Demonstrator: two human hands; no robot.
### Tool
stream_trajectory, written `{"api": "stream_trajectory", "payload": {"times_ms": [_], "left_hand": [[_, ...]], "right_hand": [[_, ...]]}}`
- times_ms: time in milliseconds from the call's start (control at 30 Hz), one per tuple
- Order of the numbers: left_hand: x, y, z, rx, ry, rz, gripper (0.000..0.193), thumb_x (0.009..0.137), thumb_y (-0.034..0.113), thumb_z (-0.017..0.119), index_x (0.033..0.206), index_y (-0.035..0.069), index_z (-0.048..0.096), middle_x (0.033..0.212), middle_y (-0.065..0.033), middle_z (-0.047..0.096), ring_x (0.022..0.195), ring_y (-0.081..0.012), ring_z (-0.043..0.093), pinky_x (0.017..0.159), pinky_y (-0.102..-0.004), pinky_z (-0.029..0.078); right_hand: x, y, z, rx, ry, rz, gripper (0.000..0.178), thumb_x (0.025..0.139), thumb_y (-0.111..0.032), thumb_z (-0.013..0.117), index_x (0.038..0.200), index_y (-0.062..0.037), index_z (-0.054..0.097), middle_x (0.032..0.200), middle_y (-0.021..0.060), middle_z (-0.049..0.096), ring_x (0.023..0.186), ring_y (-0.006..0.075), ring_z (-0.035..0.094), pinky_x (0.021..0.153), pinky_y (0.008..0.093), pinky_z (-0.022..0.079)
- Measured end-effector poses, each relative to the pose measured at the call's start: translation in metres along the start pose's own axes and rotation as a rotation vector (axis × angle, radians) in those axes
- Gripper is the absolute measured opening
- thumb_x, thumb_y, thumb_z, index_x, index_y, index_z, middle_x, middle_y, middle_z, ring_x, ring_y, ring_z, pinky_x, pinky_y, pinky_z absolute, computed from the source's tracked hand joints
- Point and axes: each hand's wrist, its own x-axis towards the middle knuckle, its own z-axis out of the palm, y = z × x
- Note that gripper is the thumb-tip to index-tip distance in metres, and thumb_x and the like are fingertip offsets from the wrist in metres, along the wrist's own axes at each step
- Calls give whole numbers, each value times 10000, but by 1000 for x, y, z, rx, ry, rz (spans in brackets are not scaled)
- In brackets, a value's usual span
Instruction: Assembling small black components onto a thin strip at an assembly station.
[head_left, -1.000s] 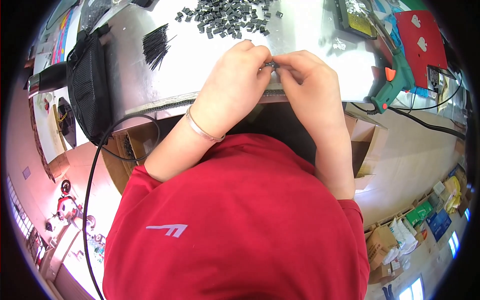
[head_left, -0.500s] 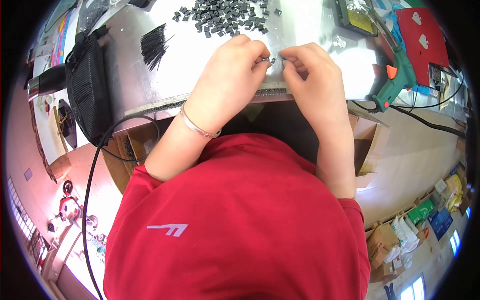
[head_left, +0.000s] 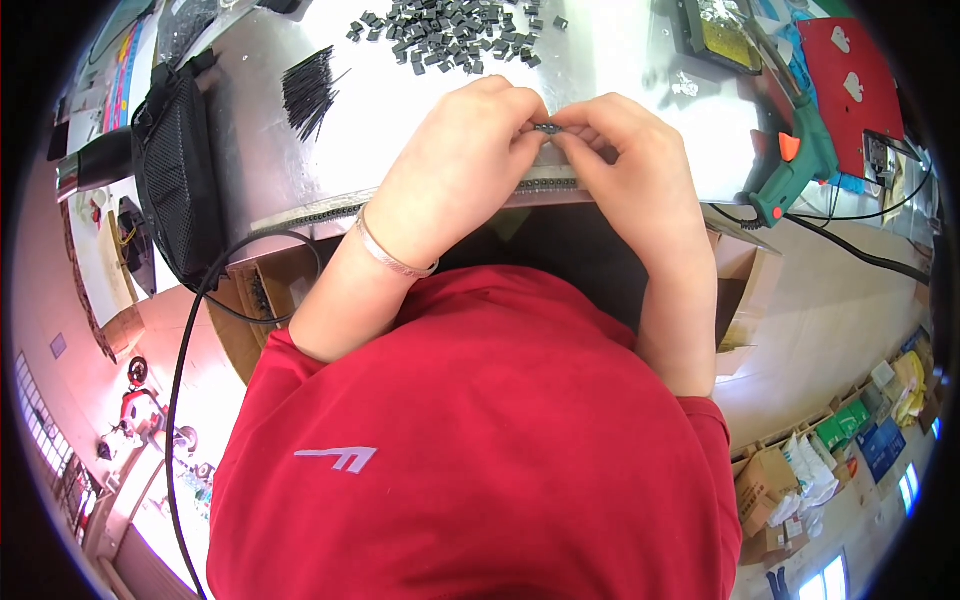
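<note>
Over the metal table near its front edge, my left hand (head_left: 478, 135) and my right hand (head_left: 630, 150) meet fingertip to fingertip. Both pinch a short row of small black plastic links (head_left: 547, 128), its ends covered by the fingers. A heap of small black plastic pieces (head_left: 455, 35) lies just beyond my hands. To their left is a bundle of thin black rods (head_left: 308, 92). Below the fingers, a long dark strip of links (head_left: 545, 184) runs along the table's front edge.
A green glue gun (head_left: 805, 160) with an orange trigger rests at the right, its cable trailing off. Behind it are a yellow sponge tray (head_left: 728, 45) and a red panel (head_left: 848, 80). On the left stands a black mesh bag (head_left: 178, 170), with a black cable (head_left: 190, 330) hanging beside me.
My right hand has moved left to join my left hand, closing the gap between them. The pieces they pinched now touch in one short row.
</note>
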Motion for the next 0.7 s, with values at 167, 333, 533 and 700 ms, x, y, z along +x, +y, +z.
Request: {"api": "stream_trajectory", "payload": {"times_ms": [167, 333, 533, 700], "left_hand": [[-1, 8, 7, -43, -4, 2, 144, 816, 10, 730, 959, 9, 712, 870, -88, 630, 741, -233, 642, 698, -311, 540], [-10, 26, 15, 11, 96, 170, 182, 759, 12, 760, 932, 55, 722, 882, -46, 602, 863, -259, 551, 786, -339, 482], [-18, 31, 22, 11, 79, 169, 182, 730, 9, 765, 891, 57, 696, 916, -57, 571, 904, -282, 514, 812, -357, 466], [-23, 31, 21, 41, 67, 154, 224, 728, 4, 788, 931, 58, 709, 918, -33, 585, 905, -259, 511, 790, -336, 472]], "right_hand": [[-5, -1, -14, -79, -58, -4, 165, 836, 40, 699, 995, -4, 698, 883, 88, 673, 798, 194, 694, 718, 299, 553], [-24, -4, -34, -65, -59, -17, 174, 829, 64, 678, 993, 6, 686, 881, 83, 656, 802, 197, 680, 728, 299, 548], [-38, 2, -28, -24, -52, 9, 164, 836, 72, 669, 987, 9, 673, 931, 77, 635, 832, 203, 673, 757, 298, 551], [-40, 0, -27, -6, -45, -34, 162, 837, 69, 673, 983, 2, 657, 1005, 72, 621, 889, 202, 663, 780, 298, 551]]}}
